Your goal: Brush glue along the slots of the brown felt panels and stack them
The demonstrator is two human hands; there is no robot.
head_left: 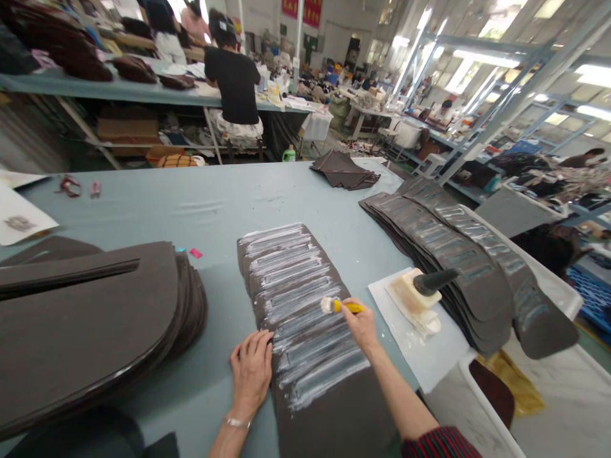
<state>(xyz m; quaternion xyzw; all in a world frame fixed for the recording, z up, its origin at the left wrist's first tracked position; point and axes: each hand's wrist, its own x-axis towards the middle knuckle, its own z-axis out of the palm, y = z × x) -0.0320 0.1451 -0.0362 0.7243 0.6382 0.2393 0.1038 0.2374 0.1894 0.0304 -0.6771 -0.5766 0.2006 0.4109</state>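
My right hand [361, 323] is closed round the yellow handle of a small brush [351, 308]. Its pale, white-coated bristles are over a dark brown panel [329, 413] lying lengthwise in front of me. White, glue-like streaks [300, 292] run across the panel in several bands, with slots showing under some of them. My left hand [252, 366] rests at the panel's left edge, fingers lying flat with the tips on the edge. To the right, a cream-coloured container [410, 299] with a dark cylindrical piece [436, 280] on it sits on a white sheet [434, 359].
Stacked dark panels [95, 318] fill the left side. More streaked panels [443, 267] overlap at the right, and a small dark stack [344, 170] lies at the blue table's [229, 197] far edge. A seated person [233, 76] works at another table beyond.
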